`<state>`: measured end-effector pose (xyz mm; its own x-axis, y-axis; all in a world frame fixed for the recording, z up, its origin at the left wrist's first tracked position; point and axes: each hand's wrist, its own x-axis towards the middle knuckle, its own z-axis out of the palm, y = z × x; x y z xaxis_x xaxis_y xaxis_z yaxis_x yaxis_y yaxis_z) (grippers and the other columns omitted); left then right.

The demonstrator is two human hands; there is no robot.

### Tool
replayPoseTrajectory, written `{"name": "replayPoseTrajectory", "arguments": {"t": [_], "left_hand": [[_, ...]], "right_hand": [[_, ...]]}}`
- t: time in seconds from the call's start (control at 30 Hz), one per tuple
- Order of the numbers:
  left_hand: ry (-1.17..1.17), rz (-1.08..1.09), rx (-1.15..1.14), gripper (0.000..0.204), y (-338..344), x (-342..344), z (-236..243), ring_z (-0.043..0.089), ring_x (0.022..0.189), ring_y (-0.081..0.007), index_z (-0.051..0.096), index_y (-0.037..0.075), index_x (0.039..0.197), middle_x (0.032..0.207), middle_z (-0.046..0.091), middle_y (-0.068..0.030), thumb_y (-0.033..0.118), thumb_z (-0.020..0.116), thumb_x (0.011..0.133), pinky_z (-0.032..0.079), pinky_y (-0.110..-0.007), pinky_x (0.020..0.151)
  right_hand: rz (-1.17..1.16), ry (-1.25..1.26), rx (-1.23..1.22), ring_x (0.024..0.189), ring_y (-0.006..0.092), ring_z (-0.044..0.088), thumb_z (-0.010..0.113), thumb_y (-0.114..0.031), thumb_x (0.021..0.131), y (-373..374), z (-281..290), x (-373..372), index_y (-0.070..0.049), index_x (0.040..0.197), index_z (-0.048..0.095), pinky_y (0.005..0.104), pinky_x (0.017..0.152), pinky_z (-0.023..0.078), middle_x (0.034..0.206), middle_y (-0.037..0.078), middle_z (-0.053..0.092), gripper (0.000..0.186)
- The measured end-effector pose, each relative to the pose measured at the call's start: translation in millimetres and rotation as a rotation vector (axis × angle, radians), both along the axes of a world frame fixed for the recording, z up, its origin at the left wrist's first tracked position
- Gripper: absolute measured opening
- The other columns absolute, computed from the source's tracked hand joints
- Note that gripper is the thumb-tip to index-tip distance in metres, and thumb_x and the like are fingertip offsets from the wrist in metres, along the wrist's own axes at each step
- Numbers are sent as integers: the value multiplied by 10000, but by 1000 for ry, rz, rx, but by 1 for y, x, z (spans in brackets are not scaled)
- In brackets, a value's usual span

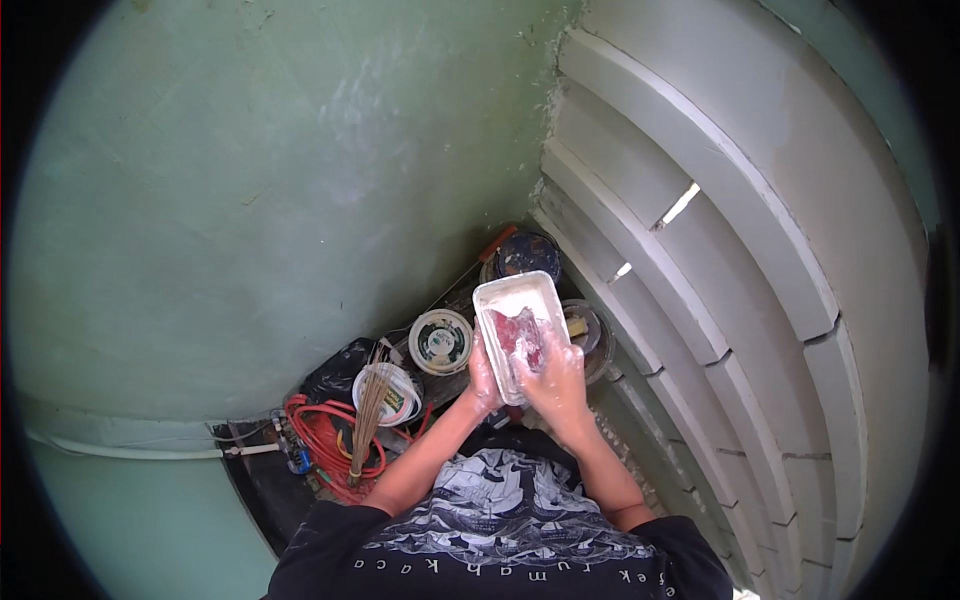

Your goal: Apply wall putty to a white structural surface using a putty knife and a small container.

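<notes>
A green wall (240,200) fills the left and far side, its surface smudged with pale patches. Along the right side, long curved ledges (720,190) rise in tiers, with narrow bright gaps showing between two of them. At the near edge is the person's dark printed shirt (490,520), and both forearms reach away from it.

Left of the forearms lies a coil of red hose (305,440). A white bucket (400,398) stands beside it, with a bundle of thin sticks (369,412) leaning across. Farther on is a round pale pail (440,343); a dark, stained bucket (528,252) stands at the far corner.

The white oblong tub (514,280) is held up between the hands, in front of the chest, its far end slanting a little left. White residue coats the inside.

The left hand (482,378) clasps the tub's left side, its fingers mostly out of sight. The right hand (557,385) reaches over the near right part, thumb and fingers in or at the tub; whether they pinch the red piece (514,330) or only rest on it, I cannot tell. That piece lies inside, smeared white.

To handle this well, I would support the tub firmly from below with the left hand, hold its open face up, and press the red piece gently, working within the rim so nothing slops out.
</notes>
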<state>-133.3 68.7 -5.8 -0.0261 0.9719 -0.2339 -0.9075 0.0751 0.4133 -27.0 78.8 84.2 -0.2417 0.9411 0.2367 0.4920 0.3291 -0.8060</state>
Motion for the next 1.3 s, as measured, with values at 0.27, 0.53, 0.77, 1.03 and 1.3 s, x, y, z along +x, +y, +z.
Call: {"name": "replayPoseTrajectory", "arguments": {"t": [0.27,0.53,0.77,1.03,1.3], "left_hand": [[-4,-72,-4,711,-8,7,-14,553,1162,-286,384,49,1393,1323,522,-142,601,294,954,429,-444,1020],[40,-126,12,710,-26,15,-8,525,1202,-287,365,57,1411,1352,498,-151,597,279,960,400,-435,1047],[108,-137,-87,662,-29,21,-10,525,1197,-270,382,58,1400,1337,510,-137,557,262,982,389,-421,1055],[-92,-175,-119,701,-32,6,-22,533,1191,-320,357,65,1419,1355,498,-151,586,292,954,410,-466,1041],[-4,-132,52,614,-51,-9,-27,527,1211,-309,373,107,1424,1367,505,-82,504,300,961,436,-486,1014]], "right_hand": [[-62,238,-213,806,172,654,640,-20,778,-2,-18,18,64,1127,586,309,755,510,921,164,686,363],[-192,55,-137,899,418,602,703,-168,726,-7,-14,28,32,1124,592,452,857,441,999,235,646,459],[-157,107,-93,899,425,591,720,-153,702,-20,-37,21,43,1124,585,456,841,430,963,257,637,485],[-140,838,-395,850,86,604,629,-30,848,-9,-31,42,23,1086,608,237,788,492,960,28,656,245],[-236,1111,-108,874,97,632,631,32,822,19,-3,85,32,1192,525,256,788,537,1038,50,652,385]]}}
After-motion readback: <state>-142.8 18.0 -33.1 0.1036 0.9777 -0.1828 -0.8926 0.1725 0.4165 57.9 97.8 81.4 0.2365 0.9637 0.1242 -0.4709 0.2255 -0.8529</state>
